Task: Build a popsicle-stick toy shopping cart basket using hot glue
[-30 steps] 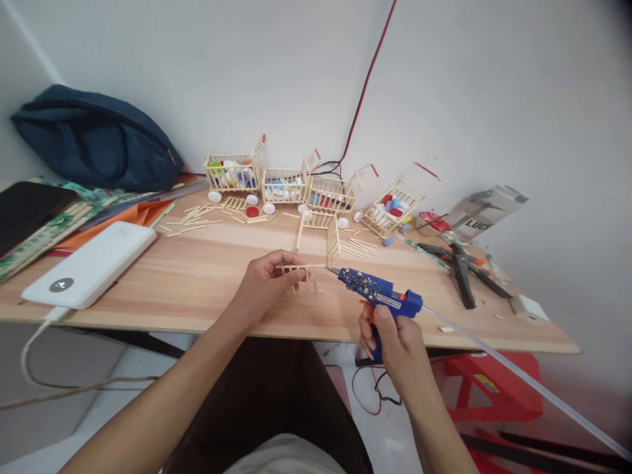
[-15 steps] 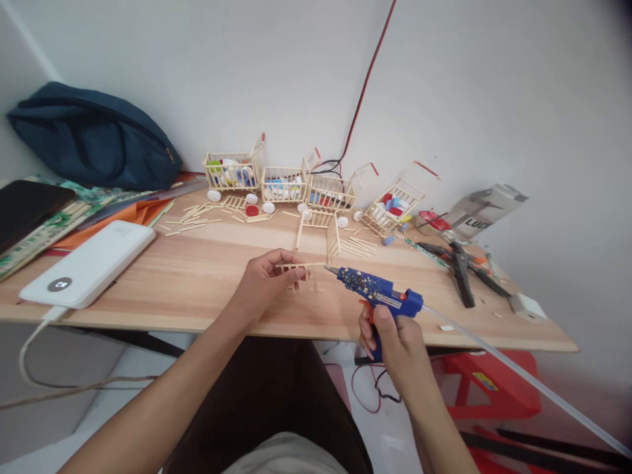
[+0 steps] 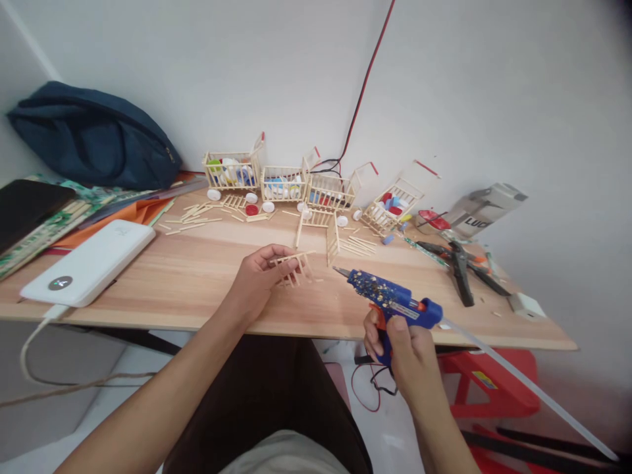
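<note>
My left hand (image 3: 261, 273) pinches a small lattice panel of thin wooden sticks (image 3: 305, 264), tilted a little above the tabletop. My right hand (image 3: 402, 339) is wrapped round the handle of a blue glue gun (image 3: 385, 295), a finger by its orange trigger. The gun's nozzle points left towards the panel, with a gap between them. A long clear glue stick (image 3: 523, 375) runs out of the gun's back. Just beyond both hands stands a partly built stick frame (image 3: 320, 218) with open sides.
Several miniature stick carts (image 3: 232, 170) filled with bottle caps line the wall. Loose sticks (image 3: 195, 216) lie before them. Pliers (image 3: 461, 273) and a white adapter (image 3: 528, 306) are at the right, a white power bank (image 3: 91, 263) at the left, a red stool (image 3: 494, 382) below the table.
The glue gun has drawn back to the right, its nozzle now apart from the panel's end. My left hand has tilted the panel and raised its right end slightly.
</note>
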Available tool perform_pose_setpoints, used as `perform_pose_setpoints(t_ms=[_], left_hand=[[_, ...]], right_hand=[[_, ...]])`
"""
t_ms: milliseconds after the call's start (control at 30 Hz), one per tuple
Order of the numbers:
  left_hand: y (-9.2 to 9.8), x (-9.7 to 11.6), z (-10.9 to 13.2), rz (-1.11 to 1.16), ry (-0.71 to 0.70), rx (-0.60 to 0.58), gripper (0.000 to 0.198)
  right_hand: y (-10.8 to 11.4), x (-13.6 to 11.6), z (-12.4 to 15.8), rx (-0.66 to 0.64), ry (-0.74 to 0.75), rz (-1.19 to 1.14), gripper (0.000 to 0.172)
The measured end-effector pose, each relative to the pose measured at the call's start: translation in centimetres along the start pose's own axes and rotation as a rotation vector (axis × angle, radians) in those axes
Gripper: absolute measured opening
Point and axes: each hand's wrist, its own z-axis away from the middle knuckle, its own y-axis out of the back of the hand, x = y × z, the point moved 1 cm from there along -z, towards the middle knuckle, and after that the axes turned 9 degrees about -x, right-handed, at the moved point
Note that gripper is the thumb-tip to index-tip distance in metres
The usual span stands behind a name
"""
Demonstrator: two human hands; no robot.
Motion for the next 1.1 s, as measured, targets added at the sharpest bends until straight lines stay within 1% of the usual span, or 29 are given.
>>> perform_pose_setpoints(t_ms=[133,233,433,567,700,900,1100], left_hand=[[0.0,0.1,-0.1,0.068,-0.013,0.013,0.025],[-0.2,0.2,-0.1,0.086,-0.020,0.023,0.025],[-0.2,0.3,-0.1,0.091,-0.014,0.037,0.026],[-0.1,0.3,-0.1,0.095,-0.021,0.021,0.025],[-0.2,0.3,-0.1,0.107,-0.024,0.014,0.025],[-0.1,0.3,-0.1,0.103,-0.017,0.035,0.027],[0.0,0.2,-0.2,0.105,-0.020,0.030,0.027]], right_hand=[[0.3,0.6,0.2,-0.013,-0.100,0.106,0.053],[0.6,0.7,0.3,-0.012,-0.124,0.134,0.053],[0.6,0.8,0.2,-0.015,-0.135,0.127,0.051],[0.5,0.9,0.1,-0.014,-0.148,0.146,0.051],[0.5,1.0,0.1,-0.022,-0.132,0.138,0.052],[0.8,1.5,-0.1,-0.030,-0.124,0.153,0.053],[0.8,1.3,0.0,-0.022,-0.121,0.189,0.051]])
